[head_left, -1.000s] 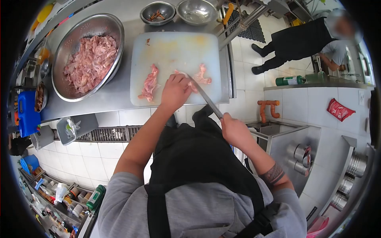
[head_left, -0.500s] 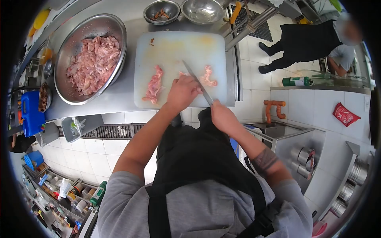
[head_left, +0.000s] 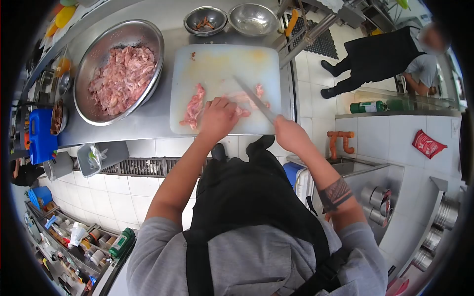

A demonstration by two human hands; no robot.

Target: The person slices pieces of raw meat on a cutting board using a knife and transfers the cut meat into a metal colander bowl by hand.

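Note:
My left hand (head_left: 219, 118) rests on the white cutting board (head_left: 212, 61), its fingers curled onto a strip of raw chicken (head_left: 242, 112) that sticks out on the right side. In my right hand (head_left: 292, 134) is a knife (head_left: 256, 100), gripped by the handle, blade slanting up and left over the board. The blade partly covers a second chicken piece (head_left: 259, 91) on the right. A longer chicken piece (head_left: 194, 106) lies just left of my left hand.
Left of the board stands a big steel colander (head_left: 159, 64) heaped with raw chicken. Two steel bowls, one with brown bits (head_left: 204, 23) and one shiny (head_left: 253, 19), sit beyond the board. A person in a black apron (head_left: 380, 56) stands to the right. A grey bin (head_left: 113, 153) is below the counter.
My left hand has shifted left, away from the blade, and the chicken under it shows more. The knife and my right hand have moved slightly right.

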